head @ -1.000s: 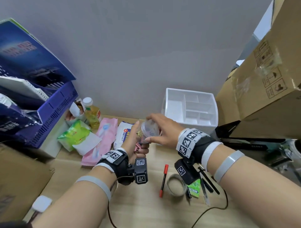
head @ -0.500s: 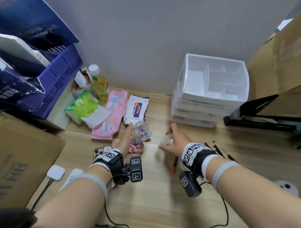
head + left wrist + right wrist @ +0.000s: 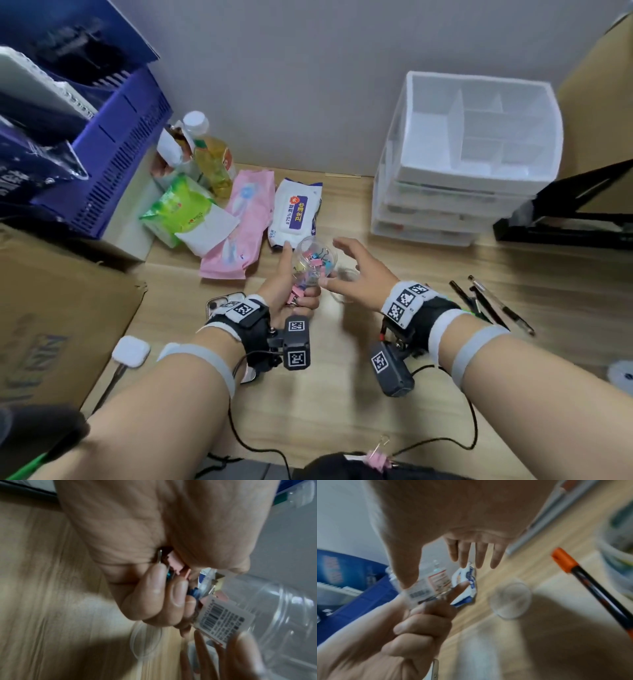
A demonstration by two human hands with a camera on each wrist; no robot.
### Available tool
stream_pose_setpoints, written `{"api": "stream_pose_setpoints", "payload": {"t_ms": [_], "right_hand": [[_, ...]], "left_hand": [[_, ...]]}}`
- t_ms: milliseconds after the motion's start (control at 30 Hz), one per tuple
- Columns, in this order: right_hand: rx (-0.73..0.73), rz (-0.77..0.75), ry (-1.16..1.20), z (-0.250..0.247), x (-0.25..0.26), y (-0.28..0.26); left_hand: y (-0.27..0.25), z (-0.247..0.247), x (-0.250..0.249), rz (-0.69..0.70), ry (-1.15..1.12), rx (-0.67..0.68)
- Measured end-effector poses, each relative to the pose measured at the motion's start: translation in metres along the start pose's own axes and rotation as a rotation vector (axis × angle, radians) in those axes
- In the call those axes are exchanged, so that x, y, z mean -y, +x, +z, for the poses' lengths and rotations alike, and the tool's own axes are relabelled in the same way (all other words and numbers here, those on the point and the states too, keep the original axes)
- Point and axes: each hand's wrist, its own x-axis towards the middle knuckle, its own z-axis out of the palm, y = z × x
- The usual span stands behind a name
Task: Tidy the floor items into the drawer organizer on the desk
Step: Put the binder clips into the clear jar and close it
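Right hand (image 3: 359, 270) has come back in beside the clear jar (image 3: 313, 262) of binder clips since half a second ago, thumb at its side, fingers spread, gripping nothing. Left hand (image 3: 291, 287) grip closed round the jar base plus loose pink clips (image 3: 176, 563). Jar lid (image 3: 510, 600) lies on the wood floor just beside. Drawer organizer (image 3: 469, 157) stands well apart by the wall.

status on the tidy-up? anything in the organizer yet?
Done: nothing; the organizer's top tray looks empty. In hand: left hand grips an open clip jar, its lid on the floor; right hand open beside it. Left: pens, stray pink clip.
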Motion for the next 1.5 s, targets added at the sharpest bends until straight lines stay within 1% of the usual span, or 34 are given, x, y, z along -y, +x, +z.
{"api": "stream_pose_setpoints", "payload": {"t_ms": [67, 133, 200, 267, 333, 367, 433, 500, 567, 633, 767, 833, 1000, 1167, 1333, 1400, 1467, 1500], "right_hand": [[0.003, -0.06, -0.025, -0.004, 0.015, 0.001], [-0.053, -0.105, -0.039, -0.008, 0.024, 0.003], [-0.124, -0.124, -0.022, -0.014, 0.028, 0.001], [-0.177, -0.1, -0.014, -0.022, 0.029, -0.003], [-0.209, -0.068, -0.008, -0.027, 0.026, -0.008], [-0.219, -0.067, -0.018, -0.028, 0.025, -0.009], [-0.221, -0.083, -0.051, -0.028, 0.025, -0.012], [-0.213, -0.093, -0.063, -0.023, 0.026, -0.013], [-0.215, -0.082, -0.062, -0.02, 0.027, -0.013], [-0.224, -0.075, -0.069, -0.019, 0.026, -0.011], [-0.194, -0.056, -0.135, -0.024, 0.025, -0.013], [-0.192, -0.049, -0.132, -0.024, 0.024, -0.014], [-0.2, -0.039, -0.12, -0.028, 0.02, -0.015], [-0.23, -0.068, -0.117, -0.031, 0.023, -0.016], [-0.224, -0.066, -0.103, -0.034, 0.029, -0.015], [-0.225, -0.052, -0.092, -0.037, 0.032, -0.016], [-0.24, -0.029, -0.069, -0.042, 0.035, -0.016], [-0.25, -0.022, -0.058, -0.045, 0.036, -0.015]], "left_hand": [[-0.006, 0.011, -0.005, 0.034, 0.021, 0.019], [-0.013, 0.023, -0.01, 0.076, 0.04, -0.005], [-0.018, 0.03, -0.015, 0.132, 0.073, -0.087], [-0.017, 0.031, -0.023, 0.216, 0.1, -0.2], [-0.017, 0.029, -0.034, 0.322, 0.004, -0.29], [-0.016, 0.029, -0.041, 0.355, -0.093, -0.29], [-0.021, 0.038, -0.054, 0.375, -0.26, -0.208], [-0.024, 0.051, -0.062, 0.399, -0.312, -0.121], [-0.024, 0.065, -0.066, 0.439, -0.314, -0.069], [-0.023, 0.074, -0.067, 0.494, -0.283, -0.065], [-0.021, 0.085, -0.06, 0.6, -0.13, -0.134], [-0.019, 0.089, -0.056, 0.636, -0.057, -0.143], [-0.021, 0.096, -0.055, 0.638, -0.035, -0.098], [-0.023, 0.096, -0.058, 0.643, -0.034, -0.066], [-0.026, 0.096, -0.062, 0.652, -0.059, -0.036], [-0.028, 0.097, -0.064, 0.716, -0.019, -0.07], [-0.028, 0.093, -0.066, 0.817, 0.171, -0.201], [-0.027, 0.089, -0.067, 0.839, 0.284, -0.266]]}}
